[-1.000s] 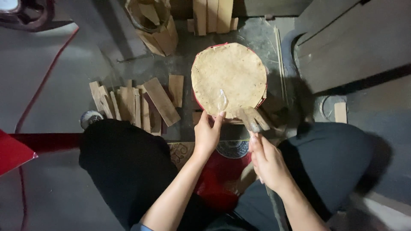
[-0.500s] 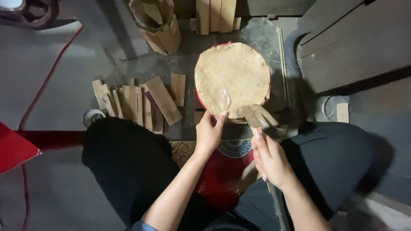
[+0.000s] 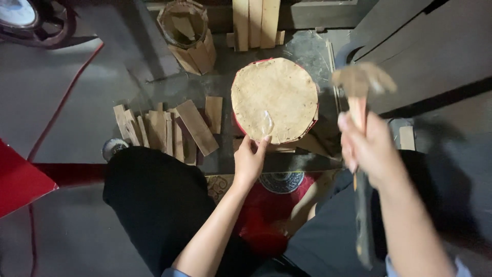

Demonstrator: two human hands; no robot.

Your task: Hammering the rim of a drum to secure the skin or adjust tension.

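Observation:
A round drum (image 3: 275,98) with a pale hide top and a red rim stands on the floor in front of my knees. My left hand (image 3: 250,159) rests at the drum's near edge and pinches a small clear piece (image 3: 267,123) against the hide. Raised high to the right of the drum, my right hand (image 3: 368,147) grips a hammer (image 3: 360,82) by its wooden handle. The hammer head is blurred and hangs well above and to the right of the hide.
Several short wooden slats (image 3: 169,131) lie fanned on the floor left of the drum. A partly built wooden barrel shell (image 3: 187,33) stands behind them, with upright planks (image 3: 254,23) beside it. Grey boards (image 3: 425,56) lean at the right. A red cord (image 3: 56,110) crosses the floor at left.
My right hand has swung the hammer up and to the right, away from the drum's near edge. My left hand has stayed at the rim.

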